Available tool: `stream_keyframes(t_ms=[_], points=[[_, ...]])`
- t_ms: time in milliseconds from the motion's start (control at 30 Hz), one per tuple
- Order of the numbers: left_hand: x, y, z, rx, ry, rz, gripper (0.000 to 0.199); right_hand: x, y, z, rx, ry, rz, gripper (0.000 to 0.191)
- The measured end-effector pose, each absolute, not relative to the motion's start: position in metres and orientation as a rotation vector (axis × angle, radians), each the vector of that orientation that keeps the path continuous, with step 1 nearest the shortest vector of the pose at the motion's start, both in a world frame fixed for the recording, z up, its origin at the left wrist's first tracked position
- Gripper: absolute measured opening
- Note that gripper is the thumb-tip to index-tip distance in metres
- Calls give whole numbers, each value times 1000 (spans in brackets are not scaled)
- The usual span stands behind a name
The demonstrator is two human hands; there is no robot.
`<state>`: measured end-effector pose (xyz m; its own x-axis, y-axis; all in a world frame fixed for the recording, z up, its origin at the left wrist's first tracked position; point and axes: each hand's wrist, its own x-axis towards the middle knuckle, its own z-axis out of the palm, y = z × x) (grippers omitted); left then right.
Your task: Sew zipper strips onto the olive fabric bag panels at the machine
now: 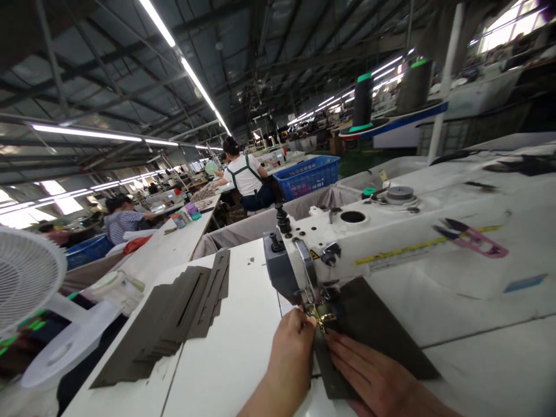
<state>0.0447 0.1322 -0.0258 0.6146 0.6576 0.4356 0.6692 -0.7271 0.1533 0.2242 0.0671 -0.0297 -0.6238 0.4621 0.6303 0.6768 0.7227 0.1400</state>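
Note:
A dark grey-green fabric panel [382, 324] lies under the needle area of a white sewing machine [403, 231]. My left hand [291, 353] is closed in a pinch at the panel's left edge, right by the brass-coloured guide [324, 317]; what its fingertips grip is partly hidden. Fingers stretched out and together, my right hand [373, 370] rests flat on a narrow dark piece [328, 376] in front of the guide. Left of the machine, a fanned stack of dark panels [169, 313] lies on the white table [217, 370].
A white fan [30, 284] stands at the left edge. Pink-handled thread snips [473, 237] lie on the machine arm beside a yellow measuring tape [399, 252]. Thread cones [362, 101] stand at upper right. A person in a white top [247, 176] sits ahead near a blue crate [308, 176].

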Motion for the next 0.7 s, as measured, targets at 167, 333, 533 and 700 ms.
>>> stream_keyframes(t_ms=[167, 333, 533, 700], points=[[42, 122, -23, -2841, -1124, -769, 29, 226, 76, -22, -1002, -2191, 47, 30], [43, 106, -26, -2785, -1005, -869, 31, 217, 112, -37, -1392, -1951, 58, 19], [45, 108, -23, -2786, -995, -862, 27, 219, 138, -56, -1519, -1918, 85, 21], [45, 109, -23, -2786, -1058, -822, 24, 221, 140, -51, -1561, -1939, 129, 20]])
